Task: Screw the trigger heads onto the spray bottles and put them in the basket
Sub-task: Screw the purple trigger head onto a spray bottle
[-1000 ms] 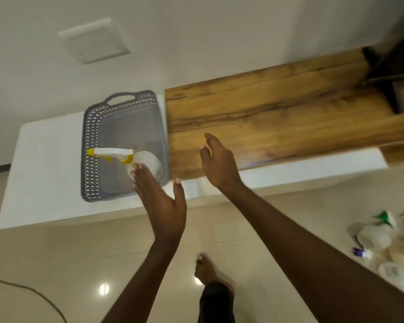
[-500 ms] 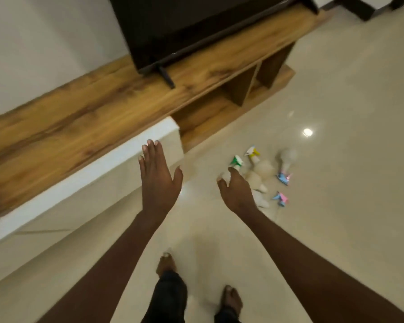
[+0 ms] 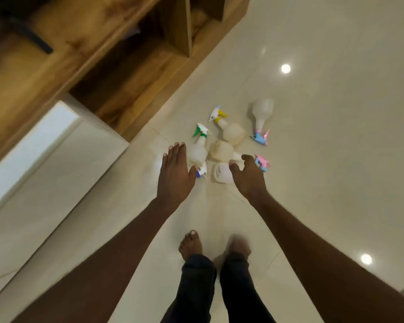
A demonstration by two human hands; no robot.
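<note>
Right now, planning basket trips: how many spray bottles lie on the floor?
5: green-headed bottle by the left hand, yellow-headed bottle beyond it, pink-headed bottle farthest right, headless bottle mid-pile, white bottle by the right hand. Hands may hide more.

A glossy cream tiled floor (image 3: 324, 159) fills most of the view and reflects two round lights. On the far left stands a wooden cabinet (image 3: 131, 73) with open compartments. Near it on the left is a white low table (image 3: 30, 145).
</note>
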